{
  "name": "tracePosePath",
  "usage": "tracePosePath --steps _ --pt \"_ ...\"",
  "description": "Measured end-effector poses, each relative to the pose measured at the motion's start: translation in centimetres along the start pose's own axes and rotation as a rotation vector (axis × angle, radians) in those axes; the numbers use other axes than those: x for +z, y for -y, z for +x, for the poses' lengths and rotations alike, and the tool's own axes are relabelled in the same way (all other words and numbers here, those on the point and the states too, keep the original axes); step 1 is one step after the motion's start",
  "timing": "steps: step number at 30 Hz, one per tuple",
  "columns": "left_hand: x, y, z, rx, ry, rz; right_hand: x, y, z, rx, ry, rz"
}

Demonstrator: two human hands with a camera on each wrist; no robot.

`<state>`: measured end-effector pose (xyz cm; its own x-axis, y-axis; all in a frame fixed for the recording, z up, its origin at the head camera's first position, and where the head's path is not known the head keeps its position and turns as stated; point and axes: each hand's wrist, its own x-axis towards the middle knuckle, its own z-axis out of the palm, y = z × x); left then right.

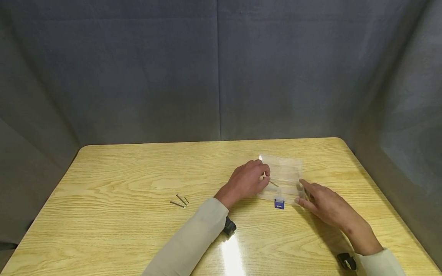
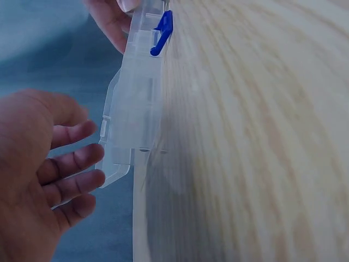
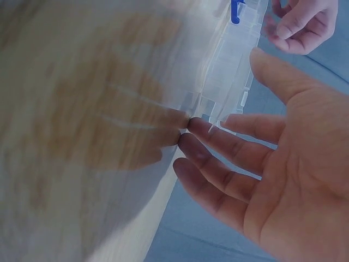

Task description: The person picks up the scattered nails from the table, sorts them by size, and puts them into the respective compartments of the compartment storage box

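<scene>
Grey cloth backed your wooden worktop (image 1: 138, 180). Near its right edge, your left hand (image 1: 246, 182) pinched a nail (image 1: 273, 183) over the clear box (image 1: 286, 172). Your right hand (image 1: 326, 207) touched it, fingers straight.

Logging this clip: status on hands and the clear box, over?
Left hand pinches a nail over the clear box. Right hand open, fingers touching the box's side. Three nails lie apart.
</scene>
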<state>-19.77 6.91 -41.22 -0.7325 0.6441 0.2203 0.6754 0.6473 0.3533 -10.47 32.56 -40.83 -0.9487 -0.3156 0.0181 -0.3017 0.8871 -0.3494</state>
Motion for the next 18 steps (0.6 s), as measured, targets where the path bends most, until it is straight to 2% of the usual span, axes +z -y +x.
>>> tracePosePath --steps 6,11,18 --pt "-0.2 0.1 -0.4 -0.005 -0.033 -0.017 0.0 -0.1 0.0 -0.003 -0.007 0.001" --pt "-0.8 0.1 -0.7 -0.006 -0.007 -0.043 -0.1 -0.2 0.0 -0.013 -0.011 -0.007" --pt "-1.3 0.2 -1.1 0.007 0.015 -0.023 -0.1 -0.3 0.0 -0.01 -0.002 0.003"
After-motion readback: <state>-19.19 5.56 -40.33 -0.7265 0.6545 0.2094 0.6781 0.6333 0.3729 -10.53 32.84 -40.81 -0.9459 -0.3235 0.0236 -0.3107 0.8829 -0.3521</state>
